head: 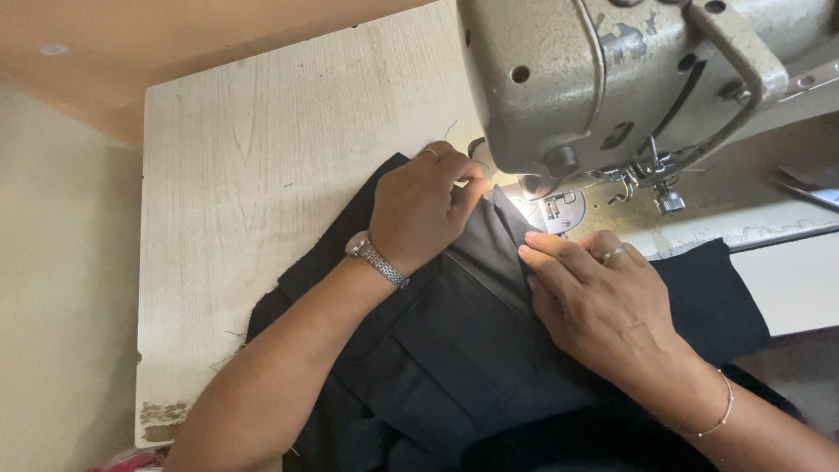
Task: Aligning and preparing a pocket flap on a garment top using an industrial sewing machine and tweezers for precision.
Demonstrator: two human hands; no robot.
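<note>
From the head camera I look down on a pale wooden sewing table point(253, 175) with a piece of black fabric point(454, 350) spread across it, its upper edge running under the head of a worn grey-green sewing machine point(612, 79). My left hand point(424, 205) lies on the cloth just left of the needle area, fingers curled and drawn together, the fingertips seeming to nip a fold of the fabric right beside the machine; I cannot tell for sure whether the cloth sits between thumb and finger or is only pressed down. A silver wristwatch point(377, 259) sits on that wrist and a ring point(430, 154) on one finger. My right hand point(603, 306) rests flat on the fabric to the right, fingers straight and close together, pointing left toward a lighter seam or lining strip point(489, 280) that runs diagonally between both hands; its fingertips touch the cloth near that strip. It wears a ring point(613, 254) and a thin bracelet point(718, 418) at the wrist. The presser foot and metal plate point(559, 210) are lit brightly just beyond my hands, with the fabric's corner touching that plate.
</note>
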